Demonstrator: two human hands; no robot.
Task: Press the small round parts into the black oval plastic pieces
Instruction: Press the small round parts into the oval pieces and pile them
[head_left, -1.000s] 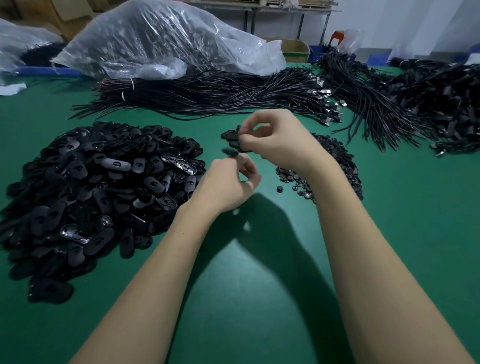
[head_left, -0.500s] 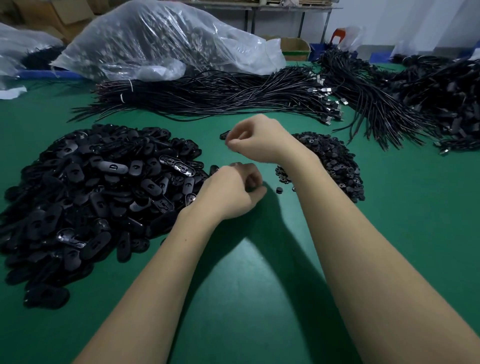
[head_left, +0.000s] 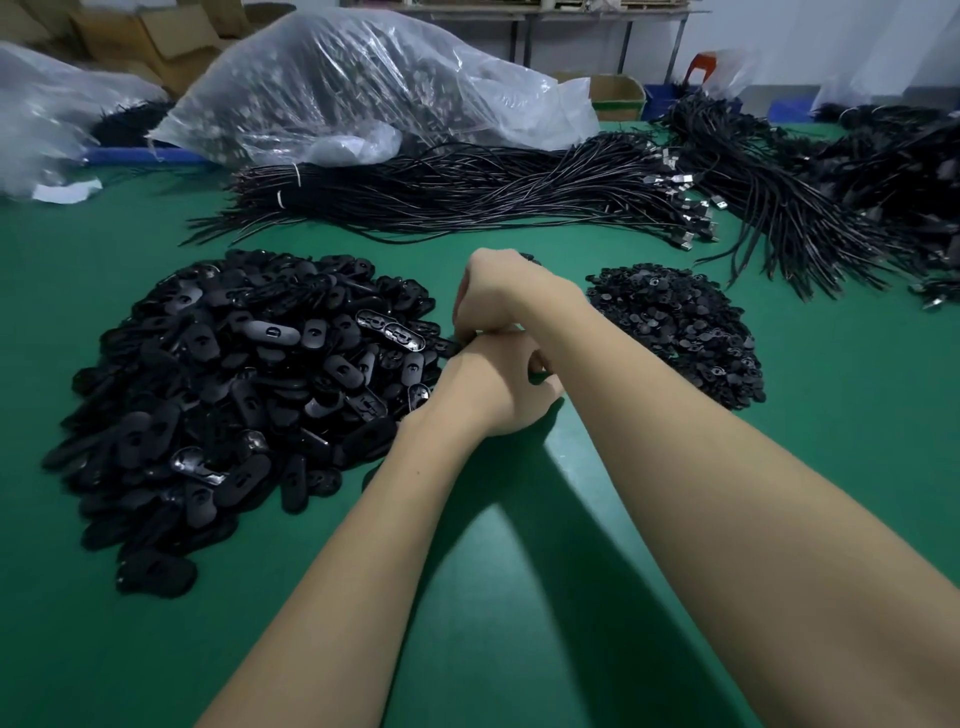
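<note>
We curl both our left hand (head_left: 498, 384) and right hand (head_left: 493, 296) fingers together beside the oval pieces (head_left: 234, 395), perhaps pinching something hidden, its axis unseen.

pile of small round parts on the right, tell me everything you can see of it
The pile of small round parts is a low, loose mound of tiny black discs, plastic by the look, some showing a centre hole or raised hub. It lies on the green table, to the right of the person's right forearm, which hides its near left edge. A few parts have strayed from its edges. Neither hand is in it.
</note>
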